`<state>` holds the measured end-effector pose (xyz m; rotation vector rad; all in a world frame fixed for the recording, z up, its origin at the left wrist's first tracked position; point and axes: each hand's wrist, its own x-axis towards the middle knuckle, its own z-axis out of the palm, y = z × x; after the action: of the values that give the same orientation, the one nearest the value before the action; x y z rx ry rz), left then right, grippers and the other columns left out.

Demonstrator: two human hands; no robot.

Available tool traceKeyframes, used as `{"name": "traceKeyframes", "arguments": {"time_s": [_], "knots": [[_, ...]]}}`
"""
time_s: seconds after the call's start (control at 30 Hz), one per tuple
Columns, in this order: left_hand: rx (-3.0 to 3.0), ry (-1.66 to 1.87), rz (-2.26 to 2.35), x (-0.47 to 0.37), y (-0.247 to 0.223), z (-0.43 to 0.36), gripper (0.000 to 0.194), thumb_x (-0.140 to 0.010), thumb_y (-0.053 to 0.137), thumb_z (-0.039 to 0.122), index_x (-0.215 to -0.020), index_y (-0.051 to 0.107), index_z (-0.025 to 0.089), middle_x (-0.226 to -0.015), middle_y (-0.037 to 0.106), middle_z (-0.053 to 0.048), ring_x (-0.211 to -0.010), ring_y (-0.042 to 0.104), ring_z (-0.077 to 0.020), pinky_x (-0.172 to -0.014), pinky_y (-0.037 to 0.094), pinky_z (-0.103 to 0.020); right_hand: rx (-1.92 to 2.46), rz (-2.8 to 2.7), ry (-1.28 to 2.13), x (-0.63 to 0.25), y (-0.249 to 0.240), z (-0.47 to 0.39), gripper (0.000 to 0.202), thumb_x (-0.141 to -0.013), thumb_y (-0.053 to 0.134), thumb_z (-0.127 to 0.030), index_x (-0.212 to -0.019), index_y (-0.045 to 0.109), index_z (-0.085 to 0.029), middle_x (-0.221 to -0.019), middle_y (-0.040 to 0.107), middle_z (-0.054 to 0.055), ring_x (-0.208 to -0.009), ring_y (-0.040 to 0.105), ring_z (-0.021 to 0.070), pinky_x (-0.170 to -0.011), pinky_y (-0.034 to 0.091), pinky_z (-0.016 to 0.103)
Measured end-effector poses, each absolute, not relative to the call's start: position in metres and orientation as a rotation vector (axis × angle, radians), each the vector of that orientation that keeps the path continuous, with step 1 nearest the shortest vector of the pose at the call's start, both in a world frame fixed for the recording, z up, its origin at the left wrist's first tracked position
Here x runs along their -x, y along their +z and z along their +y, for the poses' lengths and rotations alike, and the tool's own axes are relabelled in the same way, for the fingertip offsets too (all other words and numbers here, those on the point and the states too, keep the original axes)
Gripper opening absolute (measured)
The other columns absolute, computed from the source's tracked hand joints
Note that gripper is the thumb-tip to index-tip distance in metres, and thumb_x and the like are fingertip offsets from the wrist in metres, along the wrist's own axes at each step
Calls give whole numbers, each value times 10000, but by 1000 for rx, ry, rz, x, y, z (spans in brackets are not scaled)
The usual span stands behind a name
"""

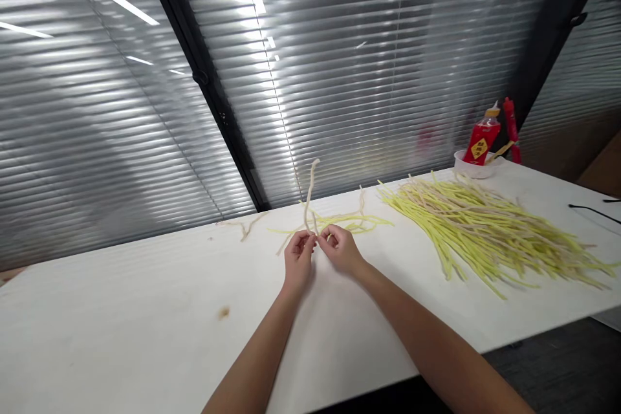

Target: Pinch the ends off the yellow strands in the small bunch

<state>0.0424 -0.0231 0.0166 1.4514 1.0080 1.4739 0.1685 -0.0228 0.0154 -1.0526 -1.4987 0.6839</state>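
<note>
Both of my hands meet over the middle of the white table. My left hand point(299, 252) pinches a beige pipe cleaner point(309, 197) whose long end rises above the fingers and bends at the tip. Fingertips of my right hand point(339, 248) close on the same beige stem, where a shorter end stands up. Exactly how the stem is bent or twisted between the fingers is hidden. Just behind the hands lie several loose yellow and beige pipe cleaners point(371, 221). A bent beige piece point(246, 229) rests to their left.
A large pile of yellow and beige pipe cleaners point(478, 226) covers the right of the white table point(145, 336). A white tub point(473, 167) behind it holds a red bottle point(482, 139). Dark glasses point(594, 211) show at the right edge. Blinds point(339, 77) stand behind the table.
</note>
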Motion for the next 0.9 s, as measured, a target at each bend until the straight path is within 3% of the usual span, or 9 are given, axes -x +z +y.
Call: {"name": "traceKeyframes", "arguments": {"time_s": [0.13, 0.4, 0.57, 0.7, 0.9], "knots": [[-1595, 1506, 1007, -41, 16, -24, 112, -814, 583, 291, -844, 617, 189, -818, 608, -29, -781, 550, -148, -699, 421, -259, 1066, -1346, 917, -166, 15, -22, 200, -752, 548, -347, -639, 473, -200, -494, 410, -68, -410, 349, 79, -414, 248, 217], [-1806, 1515, 1016, -41, 17, -25, 97, -830, 562, 257, -797, 638, 206, -843, 606, -38, -844, 545, -165, -729, 412, -264, 1101, -1090, 1071, -164, 10, -15, 246, -750, 550, -375, -599, 491, -190, -479, 420, -68, -414, 378, 74, -433, 307, 218], [-1499, 1484, 1001, -40, 19, -22, 125, -811, 595, 320, -818, 602, 195, -842, 599, -28, -781, 553, -141, -679, 432, -248, 980, -972, 1330, -164, 18, -19, 251, -701, 632, -419, -696, 571, -175, -604, 529, -45, -393, 387, 49, -391, 264, 207], [-1092, 1331, 859, -39, 26, -21, 192, -759, 659, 348, -818, 569, 189, -777, 573, 4, -715, 548, -110, -622, 439, -218, 803, -991, 1510, -169, 28, -25, 289, -668, 703, -395, -856, 649, -181, -613, 544, -45, -443, 418, 47, -437, 310, 197], [-891, 1192, 617, -39, 31, -24, 187, -767, 662, 316, -814, 555, 169, -799, 593, -9, -714, 580, -127, -612, 463, -250, 665, -1056, 1506, -170, 24, -24, 259, -643, 756, -348, -839, 677, -198, -730, 607, -25, -474, 445, 43, -483, 356, 216]]}}
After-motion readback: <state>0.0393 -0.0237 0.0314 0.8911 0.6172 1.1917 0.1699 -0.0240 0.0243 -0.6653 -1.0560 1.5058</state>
